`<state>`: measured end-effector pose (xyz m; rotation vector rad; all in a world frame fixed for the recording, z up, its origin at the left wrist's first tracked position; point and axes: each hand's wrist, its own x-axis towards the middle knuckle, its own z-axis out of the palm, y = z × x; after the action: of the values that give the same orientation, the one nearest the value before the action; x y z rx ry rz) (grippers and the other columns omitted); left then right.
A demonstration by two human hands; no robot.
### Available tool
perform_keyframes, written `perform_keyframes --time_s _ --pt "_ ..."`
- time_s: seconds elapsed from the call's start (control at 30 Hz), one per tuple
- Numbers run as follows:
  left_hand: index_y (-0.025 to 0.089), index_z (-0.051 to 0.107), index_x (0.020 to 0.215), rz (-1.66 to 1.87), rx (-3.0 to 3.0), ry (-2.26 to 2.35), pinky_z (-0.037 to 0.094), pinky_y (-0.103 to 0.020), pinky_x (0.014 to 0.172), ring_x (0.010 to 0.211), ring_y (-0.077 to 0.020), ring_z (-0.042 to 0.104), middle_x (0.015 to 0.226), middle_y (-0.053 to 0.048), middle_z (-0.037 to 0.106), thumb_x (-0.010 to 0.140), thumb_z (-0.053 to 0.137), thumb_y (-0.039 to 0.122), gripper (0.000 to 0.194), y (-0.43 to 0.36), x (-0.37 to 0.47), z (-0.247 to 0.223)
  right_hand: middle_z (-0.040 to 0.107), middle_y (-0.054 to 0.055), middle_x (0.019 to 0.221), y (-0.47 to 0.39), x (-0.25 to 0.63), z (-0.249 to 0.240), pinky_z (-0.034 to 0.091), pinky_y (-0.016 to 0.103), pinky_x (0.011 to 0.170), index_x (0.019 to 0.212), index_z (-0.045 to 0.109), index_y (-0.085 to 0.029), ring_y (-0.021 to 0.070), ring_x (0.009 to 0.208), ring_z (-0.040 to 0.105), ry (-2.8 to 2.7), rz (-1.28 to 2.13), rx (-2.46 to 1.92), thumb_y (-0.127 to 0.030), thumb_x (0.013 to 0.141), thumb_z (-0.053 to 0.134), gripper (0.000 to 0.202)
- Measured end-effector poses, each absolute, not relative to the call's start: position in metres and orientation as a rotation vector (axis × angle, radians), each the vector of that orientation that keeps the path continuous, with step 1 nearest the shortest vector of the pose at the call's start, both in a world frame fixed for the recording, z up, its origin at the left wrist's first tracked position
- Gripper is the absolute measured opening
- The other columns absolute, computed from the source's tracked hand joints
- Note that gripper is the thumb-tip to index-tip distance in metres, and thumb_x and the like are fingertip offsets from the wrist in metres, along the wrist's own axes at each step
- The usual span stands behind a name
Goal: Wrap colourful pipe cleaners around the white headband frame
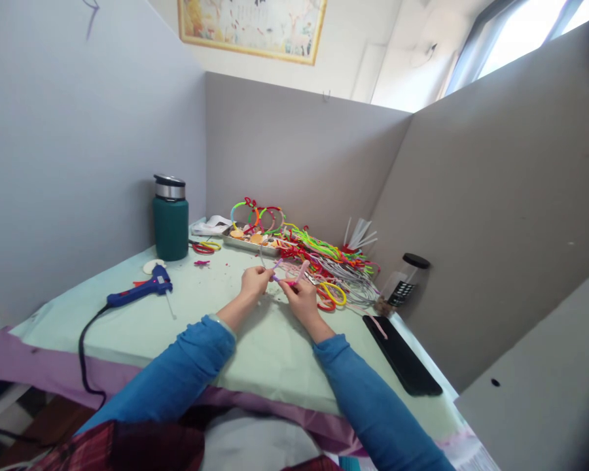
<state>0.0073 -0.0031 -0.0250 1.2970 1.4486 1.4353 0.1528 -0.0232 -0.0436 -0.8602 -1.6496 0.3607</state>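
Observation:
My left hand (256,281) is closed, its fingertips pinching a thin purple pipe cleaner (277,265). Close beside it, my right hand (302,299) is closed too and grips the purple strand's other part. A pale pink fuzzy stem (303,269) sticks up from the right hand, with a bright pink bit near the fingertips. Both hands are raised over the middle of the table. Just beyond them lies a heap of coloured pipe cleaners (319,248). Scissors with yellow and red handles (334,294) lie by the right hand, partly hidden by it.
A blue glue gun (140,289) with a black cord lies at left, near a green bottle (171,226) and red-yellow scissors (205,247). At the back is a metal tray (245,244) with small pieces and coloured rings. A clear jar (403,284) and black slab (402,356) are at right.

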Motion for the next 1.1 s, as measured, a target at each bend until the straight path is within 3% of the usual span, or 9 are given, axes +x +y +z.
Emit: perform_keyframes --time_s 0.13,0.2,0.33,0.5,0.63,0.9,1.1 --pt "0.015 0.066 0.100 1.561 1.263 1.172 0.030 -0.020 0.040 0.037 -0.0069 0.037 0.048 0.008 0.045 0.065 0.064 0.030 0.038 -0.006 0.008 -0.019 0.054 -0.001 0.048 -0.021 0.154 -0.040 0.034 0.026 0.052 0.056 0.064 -0.018 0.0122 0.048 0.046 -1.482 0.630 -0.913 -0.040 0.075 0.066 0.030" --pt "0.014 0.066 0.104 1.559 1.264 1.027 0.031 -0.020 0.041 0.039 -0.0057 0.034 0.050 0.008 0.042 0.064 0.067 0.032 0.044 -0.008 0.009 -0.016 0.047 -0.003 0.044 -0.019 0.156 -0.038 0.029 0.025 0.047 0.049 0.057 -0.018 0.0097 0.044 0.039 -1.406 0.816 -0.882 -0.042 0.074 0.066 0.036" --pt "0.011 0.069 0.089 1.413 1.321 0.919 0.030 -0.021 0.041 0.041 -0.0064 0.030 0.046 0.009 0.032 0.067 0.065 0.044 0.040 -0.012 0.008 -0.010 0.047 -0.004 0.046 -0.015 0.161 -0.036 0.023 0.024 0.042 0.052 0.054 -0.017 0.0071 0.040 0.034 -1.192 1.139 -0.771 -0.043 0.070 0.068 0.034" --pt "0.016 0.058 0.062 1.478 1.571 1.060 0.034 -0.023 0.047 0.052 -0.0087 0.041 0.062 0.003 0.044 0.067 0.062 0.047 0.032 -0.010 0.005 -0.009 0.047 -0.005 0.047 -0.012 0.163 -0.035 0.019 0.023 0.039 0.055 0.053 -0.017 0.0058 0.039 0.032 -1.041 1.280 -0.717 -0.040 0.062 0.073 0.031" --pt "0.017 0.049 0.054 1.570 1.761 1.127 0.038 -0.024 0.060 0.066 -0.0120 0.045 0.063 0.002 0.045 0.069 0.060 0.043 0.032 -0.006 0.003 -0.009 0.046 -0.005 0.047 -0.013 0.162 -0.035 0.019 0.023 0.039 0.055 0.051 -0.018 0.0055 0.039 0.031 -1.069 1.266 -0.726 -0.040 0.063 0.073 0.032" --pt "0.018 0.051 0.054 1.381 1.610 1.133 0.032 -0.024 0.053 0.052 -0.0100 0.040 0.050 0.003 0.047 0.065 0.058 0.046 0.031 -0.001 0.001 -0.012 0.041 -0.005 0.043 -0.017 0.163 -0.032 0.025 0.025 0.044 0.048 0.049 -0.018 0.0080 0.042 0.032 -1.324 0.901 -0.863 -0.047 0.071 0.065 0.040" --pt "0.016 0.057 0.057 1.365 1.392 1.190 0.036 -0.024 0.055 0.052 -0.0104 0.047 0.053 0.001 0.055 0.056 0.069 0.043 0.029 0.001 -0.001 -0.013 0.050 -0.002 0.050 -0.018 0.165 -0.033 0.033 0.025 0.051 0.055 0.058 -0.017 0.0119 0.050 0.043 -1.486 0.536 -0.960 -0.047 0.073 0.061 0.035"
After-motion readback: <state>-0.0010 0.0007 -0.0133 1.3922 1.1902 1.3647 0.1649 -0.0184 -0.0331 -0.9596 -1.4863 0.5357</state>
